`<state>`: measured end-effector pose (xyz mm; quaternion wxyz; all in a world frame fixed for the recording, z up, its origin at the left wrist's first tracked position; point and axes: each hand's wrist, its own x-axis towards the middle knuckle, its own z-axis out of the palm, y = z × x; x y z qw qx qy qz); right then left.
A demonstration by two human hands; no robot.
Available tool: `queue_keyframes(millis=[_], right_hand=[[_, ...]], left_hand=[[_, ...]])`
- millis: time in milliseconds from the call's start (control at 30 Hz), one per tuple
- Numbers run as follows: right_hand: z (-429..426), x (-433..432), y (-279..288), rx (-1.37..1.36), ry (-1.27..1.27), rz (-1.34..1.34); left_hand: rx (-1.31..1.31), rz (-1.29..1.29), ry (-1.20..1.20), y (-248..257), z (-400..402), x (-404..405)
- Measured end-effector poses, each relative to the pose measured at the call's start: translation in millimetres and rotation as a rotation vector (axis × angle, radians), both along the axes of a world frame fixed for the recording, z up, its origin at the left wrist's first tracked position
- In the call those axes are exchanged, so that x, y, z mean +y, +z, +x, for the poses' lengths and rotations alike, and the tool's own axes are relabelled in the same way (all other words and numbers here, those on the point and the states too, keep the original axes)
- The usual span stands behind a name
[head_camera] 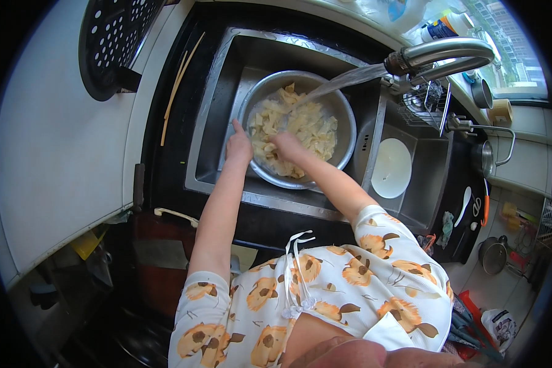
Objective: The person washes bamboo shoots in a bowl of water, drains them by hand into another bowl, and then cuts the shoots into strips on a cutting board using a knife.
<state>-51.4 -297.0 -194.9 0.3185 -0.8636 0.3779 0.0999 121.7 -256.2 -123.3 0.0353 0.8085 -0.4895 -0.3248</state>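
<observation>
A round metal basin (pixel 349 124) stands in the larger bowl of a steel sink (pixel 201 133), holding pale yellowish pieces of food (pixel 319 133) in water. Water runs from the curved metal faucet (pixel 392 63) down into the basin. My left hand (pixel 239 146) is at the basin's left rim, its index finger stretched out and the thumb side hard to make out. My right hand (pixel 286 145) reaches into the basin among the pieces; its fingertips are partly hidden by food and water, so what they hold cannot be seen.
A white bowl (pixel 391 168) lies in the smaller sink bowl. Two long wooden chopsticks (pixel 177 92) rest on the black counter at the left. A wire rack (pixel 423 108) hangs behind the sink. To the right are a white spoon (pixel 463 206) and an orange-handled tool (pixel 486 207).
</observation>
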Motion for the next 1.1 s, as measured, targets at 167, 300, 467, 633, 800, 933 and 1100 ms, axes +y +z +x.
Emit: queue_keyframes(millis=[167,300,467,633,800,933,1100], right_hand=[[-43.9,-47.2,75.7,0.191,-0.344,-0.105],[-37.1,-17.7,29.2,0.184,-0.75,-0.046],[-22.2,-7.9,24.0,-0.418,-0.8,0.097],[32.4,37.2,90.4,-0.609,-0.67,-0.107],[0.8,-17.0,52.8,-0.361,-0.749,0.085],[-25.5,-53.6,20.0,-0.136,-0.563,-0.28],[-50.3,-50.3,9.2,0.012,-0.552,-0.161]], left_hand=[[-0.18,-0.134,-0.153,37.6,-7.2,4.0],[0.195,-0.009,0.093,-22.9,-6.0,-9.6],[1.123,0.329,0.69,-16.8,-60.7,-24.8],[1.504,-0.073,0.875,-98.4,-18.0,-14.7],[1.288,-0.052,0.868,-48.7,-67.5,-28.4],[1.103,-0.134,0.618,-53.9,-53.4,-31.9],[1.118,0.299,0.844,-3.0,-53.2,-40.5]])
